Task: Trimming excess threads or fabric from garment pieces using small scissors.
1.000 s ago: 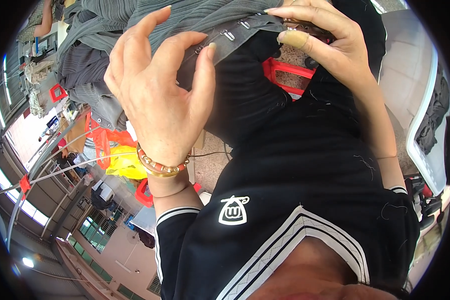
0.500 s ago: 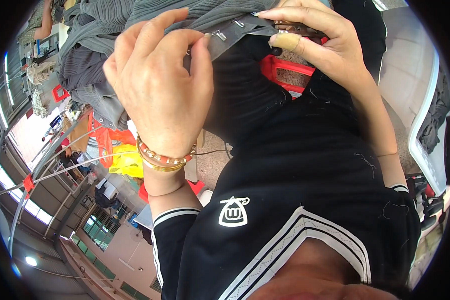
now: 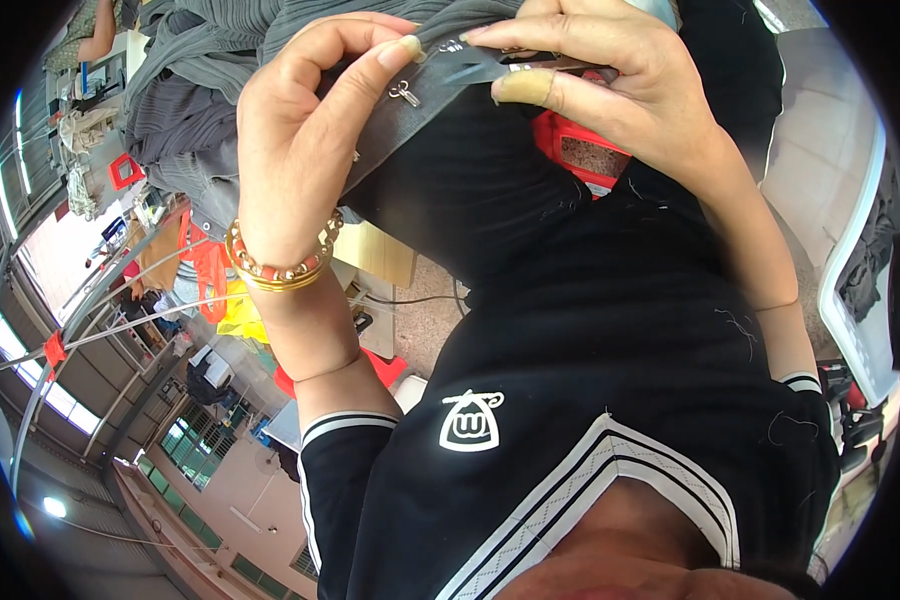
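Holding a sheer grey strip [image 3: 392, 132], both hands [image 3: 305, 140] [image 3: 625, 85] sit above black trousers [image 3: 450, 185] — speckled floor [image 3: 428, 335] below, cluttered workshop [image 3: 160, 335] at left.

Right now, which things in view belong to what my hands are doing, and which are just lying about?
In use:
sheer grey strip
metal hook on it
ribbed grey fabric

Lying about:
yellow bag
red bag
red plastic frame
white bin

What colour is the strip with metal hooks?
The strip is grey, best seen in the head view.
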The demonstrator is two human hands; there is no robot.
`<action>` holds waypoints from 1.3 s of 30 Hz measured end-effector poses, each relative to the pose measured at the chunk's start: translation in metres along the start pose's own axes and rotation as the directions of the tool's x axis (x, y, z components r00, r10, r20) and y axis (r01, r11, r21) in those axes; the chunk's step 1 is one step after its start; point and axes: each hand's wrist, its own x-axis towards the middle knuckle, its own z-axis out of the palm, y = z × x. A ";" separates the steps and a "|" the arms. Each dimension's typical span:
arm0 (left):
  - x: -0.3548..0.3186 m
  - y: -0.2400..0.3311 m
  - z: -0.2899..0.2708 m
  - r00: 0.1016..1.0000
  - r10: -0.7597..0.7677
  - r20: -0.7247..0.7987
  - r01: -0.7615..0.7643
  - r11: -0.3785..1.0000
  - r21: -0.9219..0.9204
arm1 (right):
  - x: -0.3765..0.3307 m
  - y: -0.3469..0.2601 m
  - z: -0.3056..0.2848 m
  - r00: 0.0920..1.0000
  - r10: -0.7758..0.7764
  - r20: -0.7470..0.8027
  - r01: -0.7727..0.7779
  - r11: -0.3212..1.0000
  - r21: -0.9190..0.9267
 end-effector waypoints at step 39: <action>-0.005 -0.040 -0.003 0.994 0.021 -0.109 -0.052 0.953 -0.298 | 0.017 0.003 0.013 0.998 -0.042 0.053 0.048 0.989 -0.136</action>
